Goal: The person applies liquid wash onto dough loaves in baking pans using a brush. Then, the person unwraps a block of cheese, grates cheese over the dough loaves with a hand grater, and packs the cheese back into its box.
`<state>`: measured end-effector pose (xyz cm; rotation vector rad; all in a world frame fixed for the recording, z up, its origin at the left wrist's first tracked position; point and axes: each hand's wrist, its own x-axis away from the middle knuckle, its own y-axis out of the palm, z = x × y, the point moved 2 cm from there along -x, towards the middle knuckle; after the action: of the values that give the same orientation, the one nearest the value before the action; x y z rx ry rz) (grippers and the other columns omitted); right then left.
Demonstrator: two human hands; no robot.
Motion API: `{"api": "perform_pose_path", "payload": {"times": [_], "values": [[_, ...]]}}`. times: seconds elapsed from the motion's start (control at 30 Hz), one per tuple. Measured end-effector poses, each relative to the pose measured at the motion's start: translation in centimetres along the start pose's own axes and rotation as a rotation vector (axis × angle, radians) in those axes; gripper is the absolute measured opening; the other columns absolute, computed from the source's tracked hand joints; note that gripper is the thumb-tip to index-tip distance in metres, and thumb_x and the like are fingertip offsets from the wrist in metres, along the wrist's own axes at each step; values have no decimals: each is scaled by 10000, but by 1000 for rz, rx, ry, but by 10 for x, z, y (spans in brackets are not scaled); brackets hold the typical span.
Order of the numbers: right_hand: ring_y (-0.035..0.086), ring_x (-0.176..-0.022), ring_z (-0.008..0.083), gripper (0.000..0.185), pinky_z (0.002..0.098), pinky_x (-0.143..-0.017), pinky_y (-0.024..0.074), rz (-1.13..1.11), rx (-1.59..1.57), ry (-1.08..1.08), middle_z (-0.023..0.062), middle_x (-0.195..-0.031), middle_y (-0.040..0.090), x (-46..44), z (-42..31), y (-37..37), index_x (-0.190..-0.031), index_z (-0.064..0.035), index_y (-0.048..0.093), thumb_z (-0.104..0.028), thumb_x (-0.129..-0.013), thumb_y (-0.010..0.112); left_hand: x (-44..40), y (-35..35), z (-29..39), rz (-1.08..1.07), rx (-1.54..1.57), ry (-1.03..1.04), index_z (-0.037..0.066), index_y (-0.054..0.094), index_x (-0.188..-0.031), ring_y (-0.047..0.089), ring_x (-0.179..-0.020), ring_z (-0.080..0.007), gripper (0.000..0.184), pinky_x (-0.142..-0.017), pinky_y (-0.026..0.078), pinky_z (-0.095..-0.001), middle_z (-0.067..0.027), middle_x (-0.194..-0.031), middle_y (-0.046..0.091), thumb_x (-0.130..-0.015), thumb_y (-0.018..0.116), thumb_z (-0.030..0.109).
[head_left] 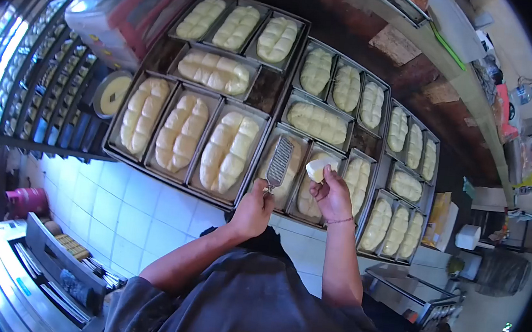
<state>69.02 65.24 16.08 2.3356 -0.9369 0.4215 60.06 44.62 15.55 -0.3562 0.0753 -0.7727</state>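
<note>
My left hand is closed round the handle of a flat metal grater, which points away from me. My right hand pinches a pale wedge of what looks like cheese between thumb and fingers. Wedge and grater are apart, with a small gap between them. Beneath both hands lie braided dough loaves in rectangular tins; one loaf is partly hidden by my right hand. To the left, a glossy loaf fills its own tin.
Several more tins of dough loaves, such as the sideways loaf, cover the table. A bowl of pale liquid stands at its left edge. A pink gas cylinder is on the tiled floor. Behind the table runs a wooden ledge.
</note>
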Motion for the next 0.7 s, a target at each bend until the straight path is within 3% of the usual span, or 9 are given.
{"api": "perform_pose_path", "payload": {"times": [0.07,0.1,0.2,0.37,0.5,0.63,0.7], "values": [[675,-668,176,330,279,-558,544,-72,-300,117,114,-927,697,-2,-3,19,-1083,-74,583,-385,-991,522,-11,-10,-2,-48,40,-62,27,409,-1119,535,-489,-257,212,-474,407,-407,-147,-588,525,-940,499,96],[675,-668,176,330,279,-558,544,-82,-320,109,114,-927,697,-7,-5,22,-1083,-74,583,-385,-991,522,-16,-17,0,-50,18,-53,27,409,-1119,535,-489,-257,212,-474,407,-407,-147,-588,525,-940,499,96],[692,-712,193,356,330,-581,577,-362,-282,229,124,-926,697,-21,-12,39,-1133,-70,562,-392,-995,501,-33,-41,4,-92,45,-163,-8,393,-1155,591,-645,-466,277,-571,406,-548,-267,-669,570,-919,494,94],[692,-714,199,396,339,-573,576,-294,-140,202,150,-963,688,-46,-37,88,-1173,-80,542,-427,-989,493,-76,-87,11,-24,-59,-129,-7,404,-1162,592,-622,-453,282,-558,413,-529,-260,-666,571,-920,494,105],[690,-693,204,337,337,-536,563,-231,-340,138,170,-1010,676,-76,-66,151,-1212,-100,521,-353,-990,534,-130,-123,-3,-148,-12,-142,-17,404,-1171,597,-641,-470,297,-565,433,-536,-278,-688,584,-923,493,121],[692,-712,242,338,365,-558,562,-77,66,-81,173,-1069,665,-141,-57,175,-1256,-118,493,-266,-965,582,-191,-137,-10,-119,-116,63,-34,399,-1159,607,-664,-478,296,-580,448,-559,-297,-711,593,-917,488,113],[697,-757,293,336,394,-575,555,133,448,-229,197,-1079,659,-155,-69,207,-1219,-88,503,-223,-930,608,-221,-141,-14,-89,-99,120,-37,408,-1157,596,-685,-502,305,-595,450,-573,-313,-713,591,-910,487,124]]}}
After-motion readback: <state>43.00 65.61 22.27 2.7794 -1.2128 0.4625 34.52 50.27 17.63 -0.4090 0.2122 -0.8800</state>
